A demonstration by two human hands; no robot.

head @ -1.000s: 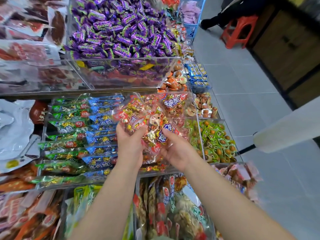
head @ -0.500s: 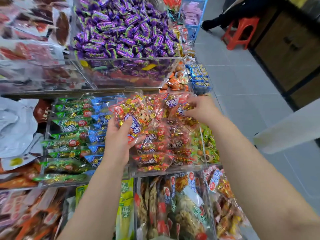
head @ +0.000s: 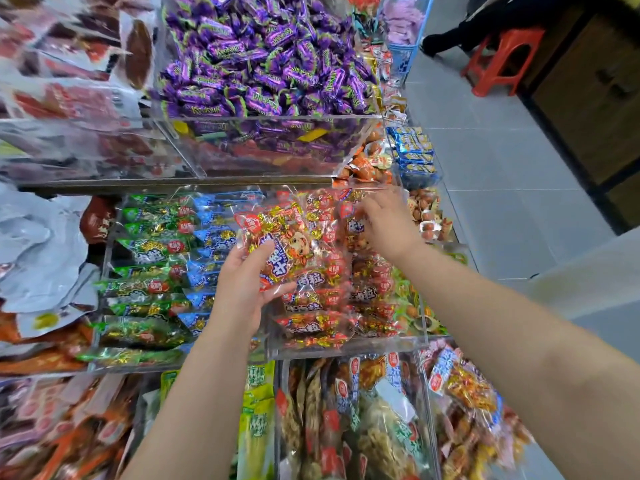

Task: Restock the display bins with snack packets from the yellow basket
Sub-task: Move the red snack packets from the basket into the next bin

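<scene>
Clamping red packet stack [head: 289, 244] in left hand [head: 239, 289], thumb over front, above clear bin [head: 346, 345]. Touching rear packets [head: 327, 204] with right hand [head: 386, 225]; pinch unclear. Likely light, crinkly, slippery: take by sealed edges.

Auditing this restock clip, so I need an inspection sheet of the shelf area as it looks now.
Surface: clear bins on tiered shelves, all holding stock.
Job's things: red snack packets held over the middle bin, more lying inside; yellow basket not in view.
Clutter: silver bags piled at left.
Hands: left hand grips a bunch of the packets; right hand touches packets at the bin's back, grip unclear.
Cables: nothing seen.
Surroundings: grey tiled floor, red stool.
</scene>
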